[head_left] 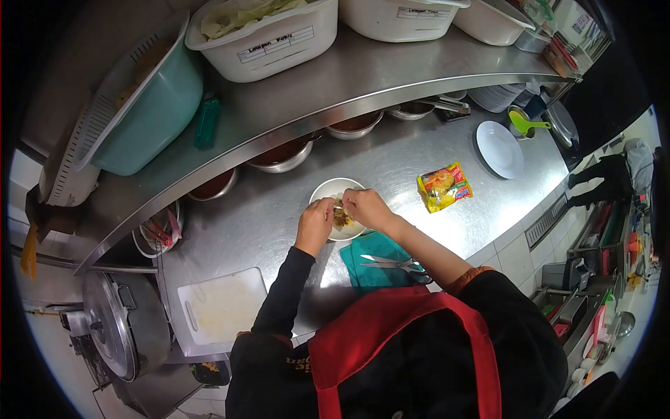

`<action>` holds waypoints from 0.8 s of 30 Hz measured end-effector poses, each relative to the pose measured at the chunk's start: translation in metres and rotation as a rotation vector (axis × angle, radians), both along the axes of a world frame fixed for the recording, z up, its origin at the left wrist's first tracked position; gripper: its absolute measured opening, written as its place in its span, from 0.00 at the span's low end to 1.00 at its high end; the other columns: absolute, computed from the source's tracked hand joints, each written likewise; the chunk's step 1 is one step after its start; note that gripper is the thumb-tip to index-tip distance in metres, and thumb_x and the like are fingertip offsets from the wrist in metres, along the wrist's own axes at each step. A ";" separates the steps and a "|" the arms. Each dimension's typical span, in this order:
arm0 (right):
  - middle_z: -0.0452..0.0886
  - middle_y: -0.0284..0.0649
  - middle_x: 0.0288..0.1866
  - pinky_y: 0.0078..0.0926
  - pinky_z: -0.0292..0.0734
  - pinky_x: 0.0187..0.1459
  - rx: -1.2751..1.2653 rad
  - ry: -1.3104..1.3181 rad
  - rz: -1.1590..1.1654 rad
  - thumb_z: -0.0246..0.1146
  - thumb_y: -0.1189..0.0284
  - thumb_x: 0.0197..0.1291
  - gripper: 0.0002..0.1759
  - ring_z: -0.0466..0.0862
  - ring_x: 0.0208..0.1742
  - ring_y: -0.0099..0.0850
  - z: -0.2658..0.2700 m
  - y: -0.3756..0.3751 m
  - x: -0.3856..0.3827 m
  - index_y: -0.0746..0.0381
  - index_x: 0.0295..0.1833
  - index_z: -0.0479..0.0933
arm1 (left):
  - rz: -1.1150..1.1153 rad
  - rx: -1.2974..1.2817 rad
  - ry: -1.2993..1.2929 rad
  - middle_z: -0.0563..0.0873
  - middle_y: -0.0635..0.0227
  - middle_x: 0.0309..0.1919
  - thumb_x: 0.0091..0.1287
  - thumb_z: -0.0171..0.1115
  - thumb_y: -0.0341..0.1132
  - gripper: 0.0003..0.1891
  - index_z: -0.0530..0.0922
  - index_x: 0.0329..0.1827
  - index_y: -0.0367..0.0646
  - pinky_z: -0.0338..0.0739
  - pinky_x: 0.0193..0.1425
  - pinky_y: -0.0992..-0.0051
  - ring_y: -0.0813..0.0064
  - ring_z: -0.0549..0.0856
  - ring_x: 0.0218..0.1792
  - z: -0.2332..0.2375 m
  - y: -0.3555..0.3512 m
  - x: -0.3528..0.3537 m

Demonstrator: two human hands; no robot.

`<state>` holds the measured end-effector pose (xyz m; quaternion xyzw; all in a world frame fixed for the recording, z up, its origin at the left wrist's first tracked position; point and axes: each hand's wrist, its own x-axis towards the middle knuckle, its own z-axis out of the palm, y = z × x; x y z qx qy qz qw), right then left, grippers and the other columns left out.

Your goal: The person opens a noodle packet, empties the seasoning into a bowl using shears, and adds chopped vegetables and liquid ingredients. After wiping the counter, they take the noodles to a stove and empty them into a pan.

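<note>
Over a white bowl (340,236), both hands are closed and close together. The fingers of my left hand (317,225) pinch at the bowl's left side. My right hand (370,208) pinches from the right, its fingertips near the left ones. A small pale piece shows between them, too little to name. Brown and yellowish food lies inside the bowl. Just below it, scissors (391,265) rest on a folded green cloth (359,253). A yellow instant noodle packet (444,187) lies to the right on the steel counter (279,202).
A white cutting board (222,305) lies at lower left, near a large lidded pot (118,325). Metal bowls of red sauce (283,157) stand under the steel shelf (293,87). A white plate (500,149) sits at right. Tubs (272,49) line the shelf.
</note>
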<state>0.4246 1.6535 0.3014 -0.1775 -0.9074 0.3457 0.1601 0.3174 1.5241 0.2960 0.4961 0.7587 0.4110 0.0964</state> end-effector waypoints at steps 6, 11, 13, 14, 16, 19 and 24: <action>0.78 0.52 0.27 0.43 0.74 0.35 -0.022 -0.030 -0.019 0.57 0.75 0.51 0.03 0.79 0.32 0.49 0.001 -0.001 0.000 0.63 0.31 0.75 | -0.021 -0.152 0.110 0.79 0.59 0.29 0.54 0.60 0.29 0.04 0.76 0.29 0.39 0.74 0.40 0.63 0.56 0.79 0.35 0.007 0.000 0.002; 0.79 0.53 0.32 0.43 0.74 0.37 -0.016 0.006 0.133 0.58 0.78 0.48 0.15 0.79 0.36 0.50 0.006 0.001 0.006 0.60 0.44 0.69 | 0.013 -0.054 0.015 0.81 0.60 0.30 0.53 0.62 0.27 0.05 0.76 0.32 0.38 0.75 0.36 0.67 0.59 0.81 0.33 -0.001 0.005 0.004; 0.79 0.52 0.33 0.43 0.74 0.38 -0.007 -0.020 0.154 0.58 0.80 0.48 0.19 0.79 0.37 0.50 0.007 0.000 0.006 0.60 0.48 0.66 | 0.007 -0.032 -0.040 0.81 0.59 0.30 0.52 0.62 0.25 0.08 0.77 0.35 0.38 0.76 0.35 0.70 0.62 0.82 0.31 -0.006 0.007 0.003; 0.79 0.50 0.33 0.42 0.74 0.38 0.015 -0.019 0.162 0.57 0.81 0.47 0.20 0.79 0.37 0.49 0.006 -0.001 0.005 0.60 0.49 0.66 | -0.007 -0.058 -0.033 0.82 0.60 0.29 0.52 0.62 0.25 0.09 0.77 0.37 0.37 0.76 0.35 0.71 0.63 0.83 0.31 -0.006 0.008 0.002; 0.79 0.50 0.31 0.42 0.74 0.38 0.067 0.002 0.167 0.56 0.82 0.47 0.21 0.79 0.37 0.50 0.004 0.001 0.003 0.60 0.50 0.65 | -0.017 -0.086 -0.037 0.82 0.59 0.28 0.52 0.62 0.25 0.10 0.77 0.39 0.37 0.76 0.35 0.71 0.63 0.83 0.30 -0.003 0.008 0.001; 0.78 0.51 0.29 0.43 0.74 0.38 0.112 0.060 0.176 0.58 0.79 0.46 0.20 0.79 0.36 0.50 0.002 0.005 0.002 0.60 0.49 0.66 | -0.024 -0.124 -0.048 0.82 0.57 0.28 0.53 0.62 0.26 0.09 0.79 0.38 0.38 0.75 0.35 0.68 0.60 0.82 0.30 0.006 0.005 0.002; 0.79 0.49 0.29 0.40 0.75 0.39 0.167 0.179 0.188 0.58 0.79 0.46 0.18 0.79 0.36 0.48 0.003 0.011 0.002 0.61 0.46 0.68 | -0.002 -0.089 -0.020 0.81 0.55 0.29 0.54 0.61 0.30 0.05 0.81 0.32 0.41 0.74 0.36 0.64 0.55 0.81 0.31 0.004 0.001 0.000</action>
